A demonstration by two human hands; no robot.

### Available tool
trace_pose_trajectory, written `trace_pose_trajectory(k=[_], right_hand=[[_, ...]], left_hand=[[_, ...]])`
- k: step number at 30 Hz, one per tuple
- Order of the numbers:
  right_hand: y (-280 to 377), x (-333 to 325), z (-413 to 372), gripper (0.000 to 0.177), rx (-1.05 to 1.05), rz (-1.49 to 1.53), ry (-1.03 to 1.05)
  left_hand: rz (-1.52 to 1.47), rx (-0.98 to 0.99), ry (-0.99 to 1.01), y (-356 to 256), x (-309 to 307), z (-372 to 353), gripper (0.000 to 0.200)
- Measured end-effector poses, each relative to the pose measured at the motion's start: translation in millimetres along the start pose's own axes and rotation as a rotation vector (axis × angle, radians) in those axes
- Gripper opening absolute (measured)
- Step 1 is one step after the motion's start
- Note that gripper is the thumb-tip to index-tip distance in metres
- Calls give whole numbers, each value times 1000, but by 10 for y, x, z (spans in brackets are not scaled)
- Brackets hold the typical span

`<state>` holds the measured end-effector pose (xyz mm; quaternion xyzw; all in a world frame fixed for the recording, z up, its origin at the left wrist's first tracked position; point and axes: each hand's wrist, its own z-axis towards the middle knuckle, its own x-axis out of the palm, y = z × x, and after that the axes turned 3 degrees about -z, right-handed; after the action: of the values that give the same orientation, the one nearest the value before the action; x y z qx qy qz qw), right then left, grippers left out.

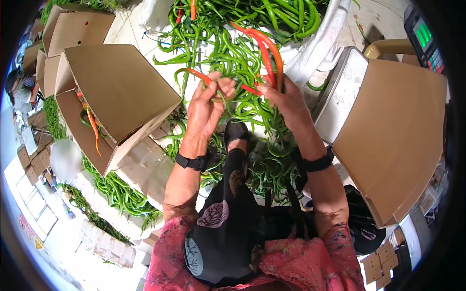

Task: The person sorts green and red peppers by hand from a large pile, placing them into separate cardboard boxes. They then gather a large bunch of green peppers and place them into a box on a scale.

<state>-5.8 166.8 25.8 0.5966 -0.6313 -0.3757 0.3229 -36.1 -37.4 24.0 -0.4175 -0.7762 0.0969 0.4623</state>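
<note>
Pepper-strewn floor (127,35), flanking boxes (119,87), left fingers (209,91) pinching orange pepper (197,73), right fingers (272,93) clasping red peppers (265,54)

A heap of chili peppers (235,58) is lying ahead of the person, with more peppers spreading around the shoe (236,135). To the left, an open cardboard box (121,87) is standing with loose peppers (91,119) lying inside; other boxes (77,29) are standing beyond. To the right, a carton (391,131) is overlapping a platform (343,87), with a keypad display (424,36) standing beyond.
</note>
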Motion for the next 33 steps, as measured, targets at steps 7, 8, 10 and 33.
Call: trace_pose_trajectory(k=[7,8,10,33], right_hand=[[47,433,-140,30,-552,-566,-131],[45,452,-154,32,-583,-614,-134],[71,362,-134,38,-553,-510,-55],[314,-575,-601,36,-93,290,-42]], left_hand=[[192,18,-26,278,575,-51,33],[230,28,-57,303,514,-13,31],[145,29,-39,255,429,36,31],[-84,160,353,-775,490,-450,48]])
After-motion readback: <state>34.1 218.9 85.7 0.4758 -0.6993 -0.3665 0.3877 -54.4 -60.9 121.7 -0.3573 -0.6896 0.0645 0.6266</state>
